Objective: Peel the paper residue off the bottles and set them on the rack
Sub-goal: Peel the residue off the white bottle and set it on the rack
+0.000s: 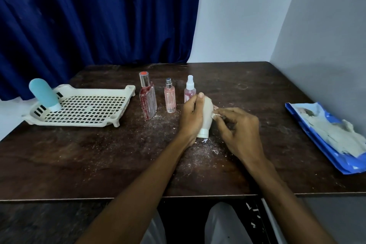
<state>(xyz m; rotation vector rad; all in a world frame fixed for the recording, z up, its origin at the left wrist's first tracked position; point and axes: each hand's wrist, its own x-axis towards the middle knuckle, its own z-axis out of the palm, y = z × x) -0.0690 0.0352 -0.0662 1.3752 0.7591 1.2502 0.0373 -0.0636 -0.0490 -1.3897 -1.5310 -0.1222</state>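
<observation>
My left hand (191, 118) grips a cream squeeze bottle (206, 119) standing cap-down on the dark table (79, 154). My right hand (237, 127) pinches a bit of white paper residue (215, 115) on the bottle's right side. Behind it stand three bottles: a red square one (148, 101), a slim pink one (170, 98) and a pink spray bottle (190, 90), partly hidden by my left hand. A blue squeeze bottle (45, 94) stands cap-down on the cream rack (85, 108) at the left.
A blue plastic sheet with a pile of torn paper (328, 134) lies at the table's right edge. White paper crumbs (200, 150) litter the table around the bottles. A blue curtain (95, 16) hangs behind; a wall stands close on the right.
</observation>
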